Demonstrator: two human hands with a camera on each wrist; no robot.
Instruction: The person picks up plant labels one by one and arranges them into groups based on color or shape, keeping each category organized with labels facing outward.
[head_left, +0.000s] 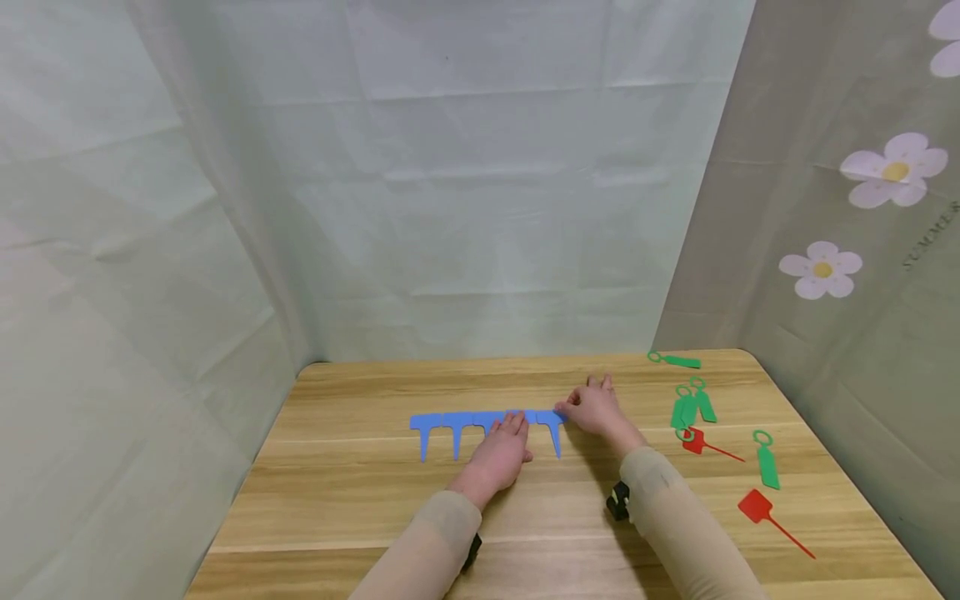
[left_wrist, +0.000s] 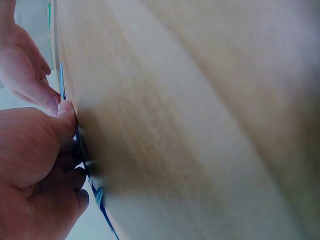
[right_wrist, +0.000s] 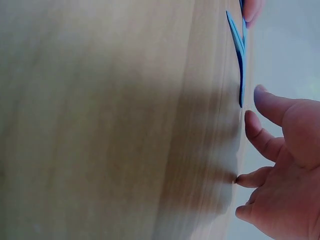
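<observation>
Several flat blue T-shaped plant labels (head_left: 426,422) lie side by side on the wooden table (head_left: 337,492), their tops forming a row and their pointed stems toward the person. My left hand (head_left: 501,450) rests on the row with its fingers extended, covering part of the middle labels. At the right end, the thumb and forefinger of my right hand (head_left: 596,407) are right at the edge of the last blue label (head_left: 553,421). In the right wrist view, that hand (right_wrist: 287,150) has its fingers spread and slightly bent, fingertips at the tabletop, beside the blue label (right_wrist: 240,60).
Along the right side lie several green tags with ring ends (head_left: 767,467), some overlapping. One red square-headed tag with a thin stem (head_left: 697,442) touches the green group; another red tag (head_left: 756,506) lies nearer. Pale cloth (head_left: 487,208) hangs behind the table.
</observation>
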